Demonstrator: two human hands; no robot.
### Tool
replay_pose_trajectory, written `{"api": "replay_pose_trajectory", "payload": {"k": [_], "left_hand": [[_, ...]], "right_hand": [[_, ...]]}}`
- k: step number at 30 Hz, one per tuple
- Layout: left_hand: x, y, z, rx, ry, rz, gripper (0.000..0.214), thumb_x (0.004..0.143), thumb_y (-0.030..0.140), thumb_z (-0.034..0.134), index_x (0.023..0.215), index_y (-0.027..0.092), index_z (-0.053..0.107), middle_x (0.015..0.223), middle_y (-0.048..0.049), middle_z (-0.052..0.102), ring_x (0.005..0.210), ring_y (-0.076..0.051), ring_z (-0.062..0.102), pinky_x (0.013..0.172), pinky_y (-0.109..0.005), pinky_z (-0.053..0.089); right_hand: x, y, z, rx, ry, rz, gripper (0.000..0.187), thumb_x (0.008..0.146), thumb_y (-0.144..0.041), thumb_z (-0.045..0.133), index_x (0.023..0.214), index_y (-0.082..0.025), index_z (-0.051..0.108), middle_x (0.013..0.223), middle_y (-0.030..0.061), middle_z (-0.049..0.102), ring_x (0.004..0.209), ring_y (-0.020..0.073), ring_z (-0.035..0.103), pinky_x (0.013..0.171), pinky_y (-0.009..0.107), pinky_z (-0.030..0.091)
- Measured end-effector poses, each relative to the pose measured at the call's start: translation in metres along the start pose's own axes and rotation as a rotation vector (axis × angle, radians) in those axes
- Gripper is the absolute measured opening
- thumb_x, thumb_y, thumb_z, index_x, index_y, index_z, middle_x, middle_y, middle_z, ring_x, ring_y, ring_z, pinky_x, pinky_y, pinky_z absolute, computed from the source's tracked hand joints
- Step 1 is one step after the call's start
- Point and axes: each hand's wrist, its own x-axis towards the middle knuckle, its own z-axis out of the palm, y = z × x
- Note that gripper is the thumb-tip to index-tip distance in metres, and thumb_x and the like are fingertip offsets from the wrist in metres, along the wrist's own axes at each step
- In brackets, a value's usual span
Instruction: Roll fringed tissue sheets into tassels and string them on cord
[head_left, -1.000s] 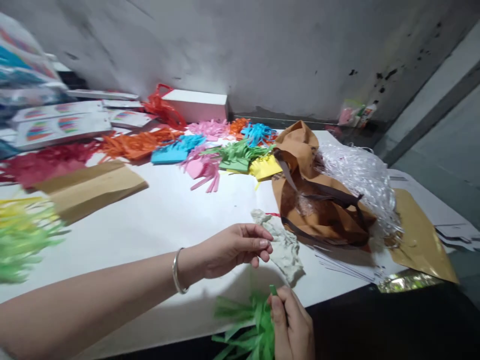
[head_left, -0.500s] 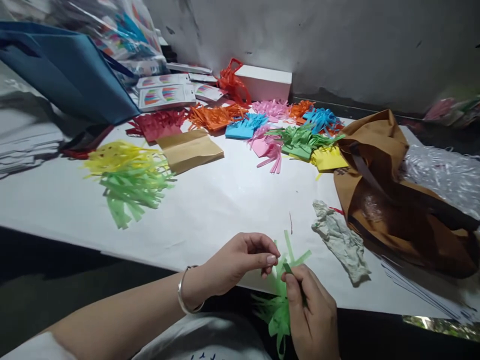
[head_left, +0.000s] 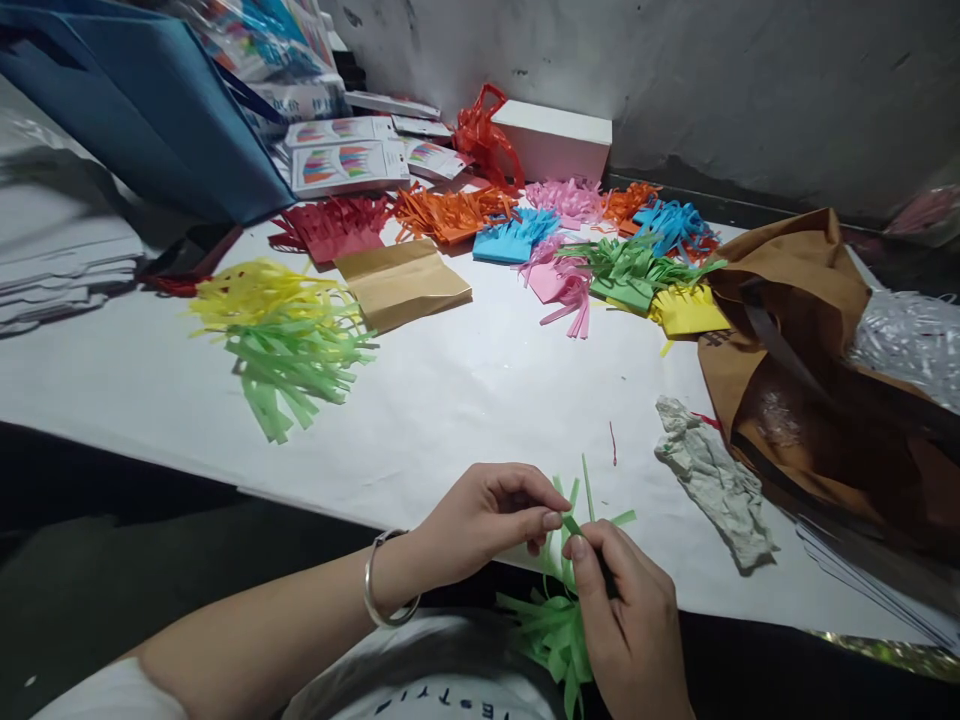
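At the table's near edge I hold a green tissue paper tassel (head_left: 555,635), its fringe spreading both above and below my fingers. My left hand (head_left: 502,515), with a silver bangle at the wrist, pinches the upper end of the tassel's narrow twisted part between thumb and forefinger. Just below, my right hand (head_left: 626,600) is closed around the same twisted part, which its fingers partly hide. A short red string (head_left: 613,443) lies on the white table beyond my hands. To the right is a crumpled pale cloth (head_left: 716,485).
Fringed paper in yellow (head_left: 262,295) and light green (head_left: 300,360) lies at left, beside a folded gold sheet (head_left: 405,285). Several coloured fringed bundles (head_left: 626,270) line the back. A brown bag (head_left: 795,370) stands right, a blue bag (head_left: 150,110) left, a white box (head_left: 555,140) by the wall.
My left fingertips have come onto the green twisted part, closing the small gap to my right hand. The table's things sit further right and slightly higher in view.
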Motion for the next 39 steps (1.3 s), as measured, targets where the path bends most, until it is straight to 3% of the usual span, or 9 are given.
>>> {"api": "replay_pose_trajectory", "payload": {"k": [6, 12, 18, 25, 28, 31, 35, 37, 39], "left_hand": [[-0.003, 0.002, -0.001, 0.106, 0.01, 0.068, 0.018, 0.08, 0.031, 0.074, 0.084, 0.014, 0.072, 0.077, -0.0019, 0.064, 0.059, -0.009, 0.058, 0.056, -0.022, 0.051], [-0.008, 0.007, -0.004, 0.495, 0.005, 0.252, 0.012, 0.086, 0.021, 0.066, 0.095, 0.015, 0.071, 0.08, -0.0038, 0.07, 0.068, -0.012, 0.062, 0.064, -0.023, 0.053], [-0.013, 0.015, -0.009, 0.727, -0.161, 0.312, 0.017, 0.093, 0.022, 0.06, 0.107, 0.015, 0.066, 0.085, -0.0055, 0.072, 0.073, -0.013, 0.067, 0.069, -0.022, 0.055], [-0.008, 0.018, -0.014, 0.822, -0.177, 0.26, 0.01, 0.09, 0.016, 0.062, 0.087, 0.017, 0.071, 0.08, -0.0035, 0.074, 0.071, -0.012, 0.067, 0.067, -0.02, 0.05], [-0.007, 0.022, -0.016, 0.755, -0.187, 0.185, 0.01, 0.089, 0.017, 0.062, 0.083, 0.017, 0.071, 0.083, -0.0033, 0.07, 0.072, -0.012, 0.064, 0.067, -0.02, 0.049], [-0.01, 0.027, -0.019, 0.646, -0.19, 0.053, 0.011, 0.089, 0.022, 0.061, 0.081, 0.016, 0.066, 0.076, -0.0003, 0.063, 0.062, -0.01, 0.058, 0.058, -0.018, 0.047], [-0.019, 0.033, -0.027, 0.686, -0.115, 0.078, 0.014, 0.091, 0.025, 0.058, 0.081, 0.017, 0.061, 0.077, 0.0009, 0.059, 0.064, -0.01, 0.054, 0.06, -0.018, 0.045], [-0.025, 0.039, -0.041, 0.728, -0.093, 0.112, 0.017, 0.094, 0.029, 0.056, 0.083, 0.017, 0.06, 0.08, 0.0002, 0.059, 0.066, -0.01, 0.055, 0.062, -0.019, 0.046], [-0.033, 0.054, -0.068, 0.75, -0.022, 0.164, 0.024, 0.096, 0.038, 0.053, 0.085, 0.018, 0.06, 0.081, -0.0006, 0.058, 0.066, -0.011, 0.056, 0.061, -0.02, 0.048]], "right_hand": [[0.002, 0.0, -0.002, -0.035, -0.047, -0.031, 0.025, 0.101, -0.026, 0.043, 0.079, -0.021, 0.054, 0.069, -0.0011, 0.056, 0.061, 0.0119, 0.055, 0.055, 0.023, 0.041], [0.008, 0.0, -0.011, -0.157, -0.124, -0.157, 0.023, 0.099, -0.019, 0.043, 0.079, -0.021, 0.052, 0.067, -0.0027, 0.053, 0.059, 0.0107, 0.053, 0.054, 0.022, 0.04], [0.009, 0.004, -0.013, -0.126, -0.19, -0.148, 0.021, 0.099, -0.02, 0.043, 0.079, -0.022, 0.051, 0.071, -0.0021, 0.055, 0.064, 0.0114, 0.056, 0.058, 0.021, 0.042], [0.006, 0.012, -0.01, -0.116, -0.234, -0.169, 0.013, 0.101, -0.023, 0.046, 0.098, -0.022, 0.059, 0.083, 0.0008, 0.064, 0.074, 0.0138, 0.062, 0.065, 0.022, 0.047], [0.007, 0.016, -0.002, -0.194, -0.184, -0.264, 0.009, 0.1, -0.026, 0.051, 0.102, -0.021, 0.058, 0.083, 0.0017, 0.064, 0.072, 0.0154, 0.062, 0.063, 0.024, 0.046], [0.009, 0.02, 0.008, -0.299, -0.096, -0.442, 0.015, 0.1, -0.018, 0.046, 0.087, -0.02, 0.054, 0.072, 0.0012, 0.058, 0.066, 0.0162, 0.055, 0.06, 0.026, 0.041], [0.013, 0.025, 0.025, -0.252, -0.023, -0.523, 0.021, 0.098, -0.015, 0.044, 0.079, -0.021, 0.05, 0.067, -0.0001, 0.054, 0.066, 0.0161, 0.054, 0.068, 0.03, 0.044], [0.016, 0.027, 0.034, -0.196, 0.053, -0.531, 0.021, 0.102, -0.03, 0.041, 0.093, -0.021, 0.058, 0.079, 0.0037, 0.063, 0.076, 0.0196, 0.061, 0.08, 0.037, 0.049], [0.019, 0.031, 0.038, -0.186, 0.136, -0.473, 0.04, 0.101, -0.052, 0.04, 0.119, -0.021, 0.059, 0.104, 0.0107, 0.069, 0.098, 0.0265, 0.065, 0.091, 0.043, 0.051]]}}
